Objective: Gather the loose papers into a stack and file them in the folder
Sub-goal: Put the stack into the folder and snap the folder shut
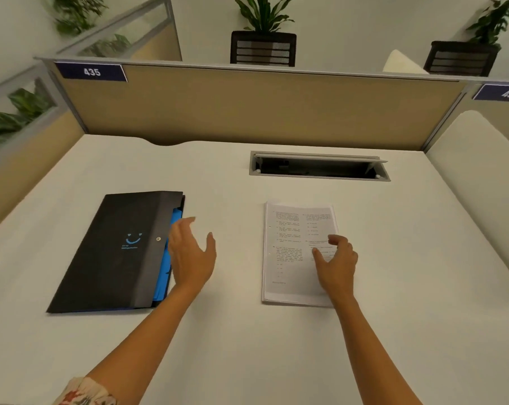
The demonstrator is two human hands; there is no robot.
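Observation:
A black folder [113,252] with a blue smiley logo and a snap button lies closed on the left of the white desk [232,331], blue inner pockets showing along its right edge. A stack of printed white papers [291,244] lies flat to the right of centre. My left hand [190,254] hovers just beside the folder's right edge, fingers straight and spread, holding nothing. Over the lower right part of the papers is my right hand [336,263], its fingers loosely curled above the sheet; I cannot tell whether they touch it.
An open grey cable tray [320,166] is set into the desk behind the papers. A tan cubicle partition [247,106] closes the back, with side panels left and right. Potted plants and black chairs stand beyond it.

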